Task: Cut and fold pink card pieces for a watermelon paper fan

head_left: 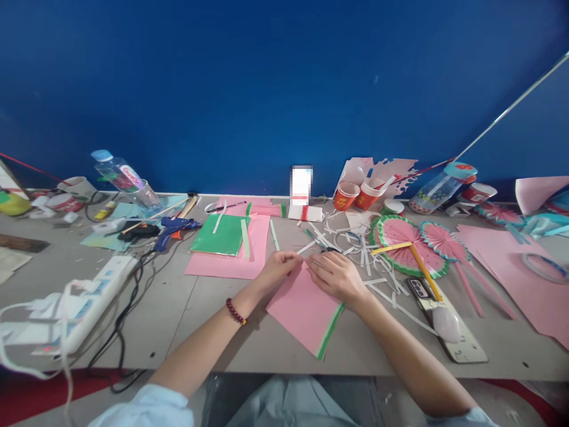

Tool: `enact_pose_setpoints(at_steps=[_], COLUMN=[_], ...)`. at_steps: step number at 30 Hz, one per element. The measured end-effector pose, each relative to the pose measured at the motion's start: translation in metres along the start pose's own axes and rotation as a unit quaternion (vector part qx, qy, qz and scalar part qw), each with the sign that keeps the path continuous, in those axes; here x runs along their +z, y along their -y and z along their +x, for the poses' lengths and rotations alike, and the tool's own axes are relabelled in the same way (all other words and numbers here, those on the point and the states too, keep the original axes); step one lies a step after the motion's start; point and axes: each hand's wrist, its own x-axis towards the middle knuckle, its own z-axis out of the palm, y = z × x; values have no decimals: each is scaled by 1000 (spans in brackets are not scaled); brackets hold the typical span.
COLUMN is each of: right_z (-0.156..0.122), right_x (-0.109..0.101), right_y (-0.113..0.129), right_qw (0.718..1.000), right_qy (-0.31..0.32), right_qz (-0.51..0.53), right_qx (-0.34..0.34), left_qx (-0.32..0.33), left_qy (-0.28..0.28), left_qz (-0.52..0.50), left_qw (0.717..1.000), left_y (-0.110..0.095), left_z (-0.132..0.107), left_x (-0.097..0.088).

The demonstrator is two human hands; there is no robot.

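Note:
A pink paper sheet [303, 311] with a green and white edge strip lies on the grey table [195, 320] in front of me. My left hand [279, 267] pinches the sheet's far corner with closed fingers; a dark red bead bracelet is on that wrist. My right hand [335, 276] presses on the same far edge, fingers curled over the paper. The two hands almost touch at the sheet's top.
A stack of pink and green paper [229, 243] lies beyond my left hand. Watermelon paper fans [406, 240], white paper strips, a phone [420, 289] and red cups [355, 194] sit right. A blue glue gun [175, 228], power strip [95, 290] and bottle [120, 175] are left.

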Motion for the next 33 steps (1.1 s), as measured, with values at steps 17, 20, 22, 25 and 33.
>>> enact_pose_setpoints(at_steps=[17, 20, 22, 25, 33], right_z=[-10, -12, -13, -15, -21], right_x=[24, 27, 29, 30, 33], right_y=[-39, -43, -44, -46, -55], right_qw=[975, 974, 971, 968, 968], right_qy=[20, 22, 24, 22, -5], right_qz=[37, 16, 4, -16, 7], right_qx=[217, 225, 236, 251, 252], left_qx=[24, 27, 23, 16, -8], left_qy=[-8, -31, -37, -45, -95], left_qz=[192, 227, 229, 221, 152], left_qw=[981, 973, 972, 974, 984], left_y=[15, 18, 19, 19, 23], left_z=[7, 7, 7, 8, 12], left_x=[-3, -2, -3, -3, -4])
